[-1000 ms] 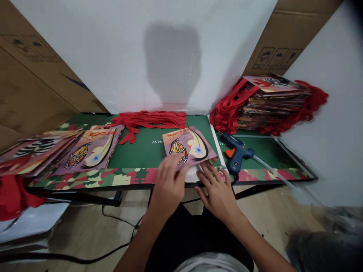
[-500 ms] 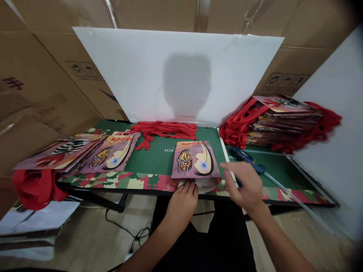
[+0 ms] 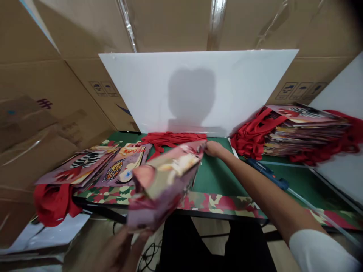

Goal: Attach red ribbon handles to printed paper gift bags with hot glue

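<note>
A printed paper bag (image 3: 167,175), blurred by motion, is lifted off the table and tilted, with its side panel towards me. My left hand (image 3: 121,247), smeared at the lower left, has thumb and fingers closed on the bag's near end. At the far end, my right hand (image 3: 214,149) pinches a corner of the bag with the arm stretched across the table. To the left lie flat printed bags (image 3: 120,166) with a butterfly and a face. A bundle of red ribbon straps (image 3: 176,138) rests behind the lifted bag.
On the right stands a tall stack of printed bags (image 3: 303,138) with red handles. A blue glue gun (image 3: 265,173) with a long clear stick lies before it. A white board (image 3: 136,90) leans at the back against cardboard (image 3: 176,26). Red handles (image 3: 53,204) hang over the table's left edge.
The bag has left the table, turned and tilted. My left hand has drawn back to the lower left with it. My right hand has reached forward and taken the far corner.
</note>
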Motion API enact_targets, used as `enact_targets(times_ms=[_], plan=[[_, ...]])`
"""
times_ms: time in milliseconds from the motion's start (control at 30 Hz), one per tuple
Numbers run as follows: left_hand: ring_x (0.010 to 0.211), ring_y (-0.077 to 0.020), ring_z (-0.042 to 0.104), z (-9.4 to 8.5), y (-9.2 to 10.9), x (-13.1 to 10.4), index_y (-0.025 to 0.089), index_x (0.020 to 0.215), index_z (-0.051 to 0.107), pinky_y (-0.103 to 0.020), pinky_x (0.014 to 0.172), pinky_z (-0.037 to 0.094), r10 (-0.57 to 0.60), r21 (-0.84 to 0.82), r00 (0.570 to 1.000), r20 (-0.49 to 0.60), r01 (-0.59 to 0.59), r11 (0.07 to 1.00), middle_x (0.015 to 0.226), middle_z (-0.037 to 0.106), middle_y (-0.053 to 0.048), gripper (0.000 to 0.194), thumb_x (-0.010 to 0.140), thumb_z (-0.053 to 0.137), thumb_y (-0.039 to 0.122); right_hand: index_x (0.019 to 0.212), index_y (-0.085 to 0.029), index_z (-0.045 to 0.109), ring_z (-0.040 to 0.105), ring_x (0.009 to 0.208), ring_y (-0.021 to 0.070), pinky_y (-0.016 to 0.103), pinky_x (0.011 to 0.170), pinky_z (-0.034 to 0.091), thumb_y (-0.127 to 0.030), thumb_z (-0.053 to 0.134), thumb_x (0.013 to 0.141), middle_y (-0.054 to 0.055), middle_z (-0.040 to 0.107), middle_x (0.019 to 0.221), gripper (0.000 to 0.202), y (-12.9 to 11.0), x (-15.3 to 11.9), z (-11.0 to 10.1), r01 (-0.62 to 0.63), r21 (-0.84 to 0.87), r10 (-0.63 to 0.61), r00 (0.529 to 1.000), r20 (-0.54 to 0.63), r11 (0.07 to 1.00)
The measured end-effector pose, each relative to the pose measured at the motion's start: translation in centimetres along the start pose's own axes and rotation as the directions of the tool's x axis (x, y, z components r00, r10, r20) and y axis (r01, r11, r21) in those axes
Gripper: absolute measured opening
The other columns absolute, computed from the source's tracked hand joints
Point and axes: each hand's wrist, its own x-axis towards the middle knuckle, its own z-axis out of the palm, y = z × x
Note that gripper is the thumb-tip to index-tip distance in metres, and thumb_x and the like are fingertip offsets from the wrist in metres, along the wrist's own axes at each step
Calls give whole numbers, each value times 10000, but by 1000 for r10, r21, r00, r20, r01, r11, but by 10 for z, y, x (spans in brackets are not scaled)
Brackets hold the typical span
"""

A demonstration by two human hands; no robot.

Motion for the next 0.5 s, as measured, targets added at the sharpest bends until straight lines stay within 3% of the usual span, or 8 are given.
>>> enact_targets(times_ms=[67, 100, 200, 267, 333, 433, 500], plan=[[824, -257, 819, 4, -5, 7, 263, 940, 816, -285, 684, 670, -272, -203, 962, -35, 259, 944, 912, 842, -43, 343, 871, 819, 598, 1326, -174, 694, 708, 1170, 271, 485, 1007, 616, -383, 727, 1069, 118, 691, 1353, 333, 1, 0, 7, -31, -15, 31, 1000, -3, 999], [846, -248, 813, 10, -5, 12, 240, 942, 798, -272, 700, 663, -365, -299, 931, -2, 348, 889, 924, 835, -50, 406, 833, 848, 628, 1324, -166, 695, 704, 1180, 276, 491, 1018, 610, -382, 731, 1066, 124, 689, 1356, 339, 2, -2, 9, -43, -8, 43, 999, -5, 999], [884, -234, 801, 34, 2, 30, 214, 1098, 734, -289, 779, 664, -501, -580, 863, 66, 442, 684, 941, 819, -44, 612, 695, 961, 615, 1330, -165, 693, 698, 1195, 283, 505, 1034, 600, -388, 725, 1069, 126, 686, 1364, 345, 10, -13, 10, -55, 40, 56, 998, -26, 998], [863, -216, 792, 45, 9, 38, 216, 1195, 683, -298, 774, 665, -527, -694, 843, 106, 442, 568, 992, 814, -38, 691, 670, 998, 536, 1346, -172, 679, 706, 1174, 275, 503, 1024, 603, -387, 712, 1076, 113, 698, 1335, 347, 15, -25, 8, -40, 110, 45, 998, -42, 993], [807, -182, 775, 51, 15, 40, 210, 1201, 672, -266, 743, 657, -531, -753, 841, 108, 418, 508, 996, 806, -29, 727, 619, 1031, 457, 1337, -157, 666, 739, 1054, 244, 461, 972, 618, -359, 678, 1091, 96, 737, 1214, 319, 21, -39, 5, -20, 208, 28, 999, -38, 978], [903, -163, 782, 59, 22, 34, 219, 1200, 667, -221, 806, 643, -504, -791, 858, 94, 372, 486, 1059, 803, -24, 717, 601, 1045, 336, 1250, -134, 675, 738, 766, 187, 363, 808, 630, -369, 566, 1113, 82, 766, 994, 293, 29, -65, -5, -11, 376, 11, 1000, 0, 927], [963, -163, 781, 67, 27, 28, 223, 1211, 652, -218, 846, 637, -471, -795, 875, 108, 360, 488, 1098, 804, -32, 694, 636, 1033, 300, 1181, -149, 698, 728, 714, 190, 346, 733, 625, -493, 519, 1099, 99, 772, 984, 396, 34, -87, -18, -5, 476, -1, 1000, 14, 880]])
